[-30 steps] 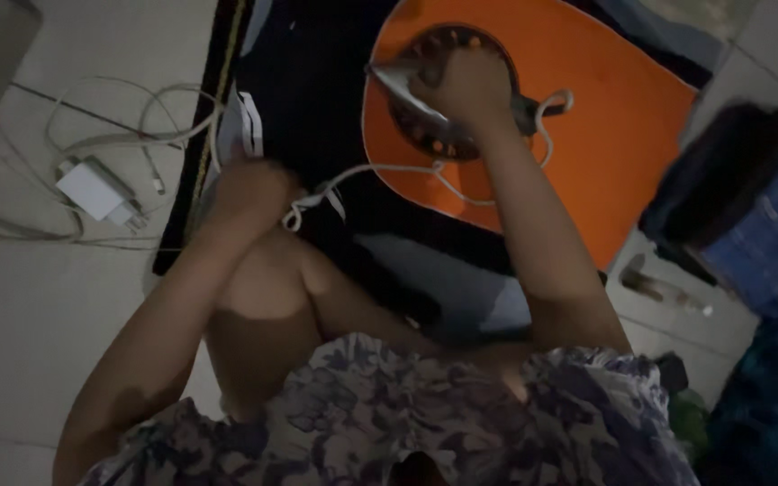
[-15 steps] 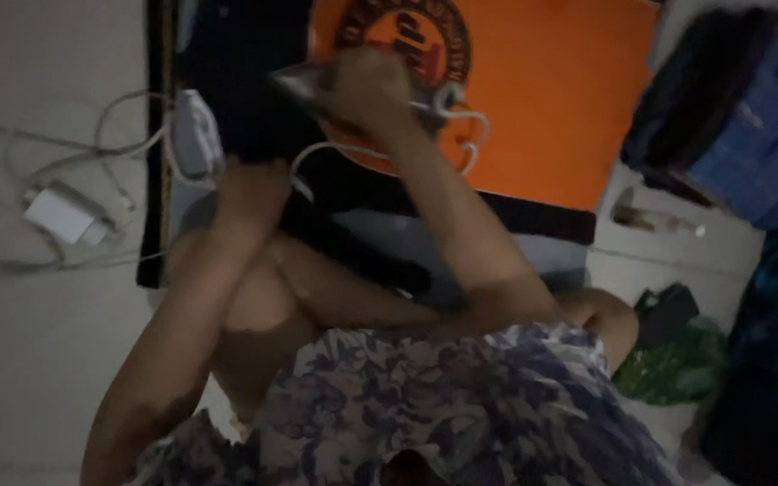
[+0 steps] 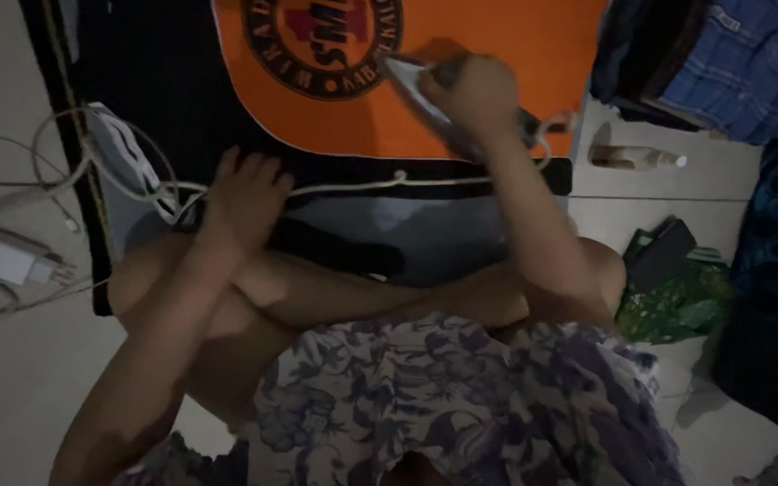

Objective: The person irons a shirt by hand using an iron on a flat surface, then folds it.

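Dim room, pale tiled floor (image 3: 11,387). Right hand (image 3: 479,90) grips a silver clothes iron (image 3: 420,90) on the orange cloth with a round dark emblem (image 3: 497,36); left hand (image 3: 245,193), fingers spread, presses the black mat (image 3: 164,81). White charger (image 3: 2,258) lies left.

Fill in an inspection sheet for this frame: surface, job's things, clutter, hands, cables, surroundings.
Surface: pale tiled floor with a dark mat laid on it.
Job's things: orange cloth with a round dark emblem spread on the mat; silver clothes iron resting on it.
Clutter: small pale bottle lying on the floor; green patterned bag.
Hands: right hand grips the iron; left hand lies flat on the mat.
Cables: white iron cord across the mat; white charger with loose wires.
Surroundings: folded blue and dark clothes.
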